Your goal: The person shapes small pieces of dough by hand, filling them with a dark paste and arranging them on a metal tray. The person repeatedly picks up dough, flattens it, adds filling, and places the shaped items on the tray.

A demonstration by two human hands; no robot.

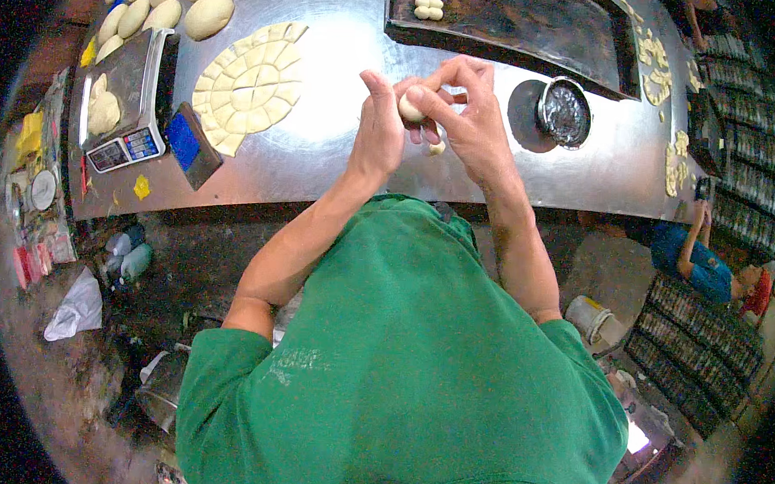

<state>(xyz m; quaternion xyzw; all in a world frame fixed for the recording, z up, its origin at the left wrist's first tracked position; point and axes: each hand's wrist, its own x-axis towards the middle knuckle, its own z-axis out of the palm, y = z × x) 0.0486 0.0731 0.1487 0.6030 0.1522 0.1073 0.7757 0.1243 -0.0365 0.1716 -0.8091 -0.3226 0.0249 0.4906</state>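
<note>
A small ball of dough (411, 109) sits between my two hands, over the near part of the steel table. My left hand (383, 128) is upright with its thumb raised, its fingers partly hidden behind the ball. The thumb and fingers of my right hand (471, 116) are on the ball. A smaller piece of dough (437, 148) shows just below my fingers; whether it is held cannot be told. To the left lies a flattened dough round cut into pieces (255, 87). A dark baking tray (500, 26) beyond my hands bears a cluster of small dough balls (429, 8).
A digital scale (124, 101) with dough on it and a blue-faced scraper (185, 141) stand left. Large dough rounds (208, 17) lie at the back left. A round tin of dark, shiny content (564, 112) is right. Dough scraps (657, 85) and a co-worker (704, 262) are farther right.
</note>
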